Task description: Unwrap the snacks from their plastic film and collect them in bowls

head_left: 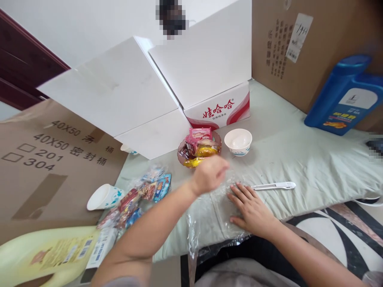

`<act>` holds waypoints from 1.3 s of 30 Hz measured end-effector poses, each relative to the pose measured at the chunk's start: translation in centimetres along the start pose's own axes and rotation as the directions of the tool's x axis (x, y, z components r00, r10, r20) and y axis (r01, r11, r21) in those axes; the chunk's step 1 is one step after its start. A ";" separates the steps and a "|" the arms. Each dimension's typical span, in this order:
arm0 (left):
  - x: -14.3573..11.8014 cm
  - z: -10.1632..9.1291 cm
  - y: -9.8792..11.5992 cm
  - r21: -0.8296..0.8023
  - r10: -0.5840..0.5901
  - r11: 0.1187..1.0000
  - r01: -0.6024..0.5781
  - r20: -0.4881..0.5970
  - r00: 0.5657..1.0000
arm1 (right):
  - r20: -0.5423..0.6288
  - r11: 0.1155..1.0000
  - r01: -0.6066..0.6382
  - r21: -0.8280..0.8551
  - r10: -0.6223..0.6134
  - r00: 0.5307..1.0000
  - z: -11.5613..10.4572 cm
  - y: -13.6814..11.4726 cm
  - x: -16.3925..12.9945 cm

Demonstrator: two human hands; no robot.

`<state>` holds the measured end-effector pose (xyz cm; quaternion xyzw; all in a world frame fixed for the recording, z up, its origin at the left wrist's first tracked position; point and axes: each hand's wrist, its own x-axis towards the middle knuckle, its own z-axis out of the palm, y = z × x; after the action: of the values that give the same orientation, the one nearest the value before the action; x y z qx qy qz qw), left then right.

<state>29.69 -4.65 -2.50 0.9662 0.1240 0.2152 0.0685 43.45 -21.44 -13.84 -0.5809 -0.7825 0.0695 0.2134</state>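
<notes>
Snack dish (199,150) & white bowl (238,141) behind hands, blue jug (344,97) far right

A single head-worn camera looks forward and steeply down from just above the person's own forearms, close to the work. It faces a pale padded mat (299,167), with boxes (206,63) rising at the far edge and patterned floor (344,231) at lower right.
</notes>
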 end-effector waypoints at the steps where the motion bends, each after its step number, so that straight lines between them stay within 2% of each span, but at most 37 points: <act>1: -1.9 0.8 1.5 -0.032 0.075 0.997 -0.071 0.114 0.991 | 0.005 1.000 0.000 0.000 0.000 1.000 0.0 0.0 0.0; 2: -3.9 1.8 2.6 -0.032 0.080 0.997 -0.076 0.199 0.977 | 0.009 1.000 -0.001 -0.004 0.001 1.000 0.1 0.0 0.0; 3: -5.7 2.7 3.2 0.008 0.029 0.999 -0.032 0.253 0.967 | 0.011 1.000 -0.001 -0.010 0.001 1.000 0.2 0.0 0.0; 4: -7.3 3.6 3.2 0.084 -0.076 0.995 0.055 0.266 0.961 | 0.014 1.000 0.002 -0.017 -0.001 1.000 0.3 0.0 0.1; 5: -8.8 4.2 2.8 0.167 -0.202 0.972 0.163 0.251 0.947 | 0.018 1.000 0.007 -0.025 -0.007 1.000 0.4 0.0 0.1; 7: -11.0 4.7 1.0 0.287 -0.419 0.889 0.357 0.200 0.886 | 0.033 0.999 0.022 -0.043 -0.020 0.999 0.4 -0.1 0.0; 9: -12.6 4.2 -0.8 0.344 -0.553 0.802 0.489 0.119 0.824 | 0.056 0.998 0.039 -0.056 -0.036 0.998 -0.1 -0.2 -0.1; 10: -13.3 3.7 -1.3 0.352 -0.586 0.771 0.530 0.066 0.808 | 0.058 0.997 0.045 -0.059 -0.041 0.997 -0.5 -0.3 -0.2; 12: -14.6 2.3 -1.2 0.329 -0.584 0.755 0.567 -0.058 0.810 | 0.028 0.997 0.052 -0.057 -0.051 0.998 -1.8 -0.3 -0.7; 15: -16.6 0.4 1.8 0.196 -0.464 0.852 0.486 -0.146 0.874 | -0.060 0.997 0.074 -0.024 -0.075 0.995 -4.0 -0.1 -2.0; 17: -18.1 -0.3 4.7 0.047 -0.346 0.935 0.350 -0.076 0.935 | -0.070 0.993 0.116 0.023 -0.114 0.991 -5.1 0.5 -3.1; 19: -19.6 -0.3 7.2 -0.065 -0.210 0.975 0.214 0.064 0.976 | -0.019 0.983 0.166 0.077 -0.165 0.986 -5.6 1.3 -4.4; 22: -21.5 0.6 9.4 -0.021 -0.099 0.994 0.108 0.257 0.961 | 0.103 0.972 0.203 0.115 -0.215 0.971 -5.5 2.5 -6.1; 24: -22.2 1.3 9.8 0.089 -0.131 0.990 0.111 0.262 0.956 | 0.157 0.974 0.205 0.101 -0.219 0.963 -5.0 2.9 -6.8; 26: -22.3 1.8 9.7 0.146 -0.186 0.976 0.162 0.166 0.969 | 0.188 0.975 0.206 0.079 -0.218 0.958 -4.6 2.9 -7.0; 30: -22.0 1.6 9.3 0.037 -0.263 0.964 0.263 -0.018 0.965 | 0.227 0.967 0.249 0.055 -0.255 0.940 -4.2 2.5 -6.6; 33: -22.3 1.1 8.8 -0.063 -0.378 0.925 0.374 -0.091 0.921 | 0.232 0.962 0.273 0.004 -0.267 0.935 -4.0 2.8 -6.6; 36: -23.0 0.6 8.3 -0.107 -0.473 0.880 0.462 -0.122 0.872 | 0.146 0.963 0.246 -0.110 -0.229 0.962 -3.4 3.5 -7.1; 39: -23.3 0.4 8.0 -0.113 -0.483 0.874 0.472 -0.111 0.868 | 0.008 0.955 0.234 -0.184 -0.236 0.972 -2.4 3.7 -7.8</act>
<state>11.14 -18.67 -10.67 0.8850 0.3547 0.2614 0.1504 49.50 -27.92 -14.94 -0.5014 -0.8475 -0.0328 0.1710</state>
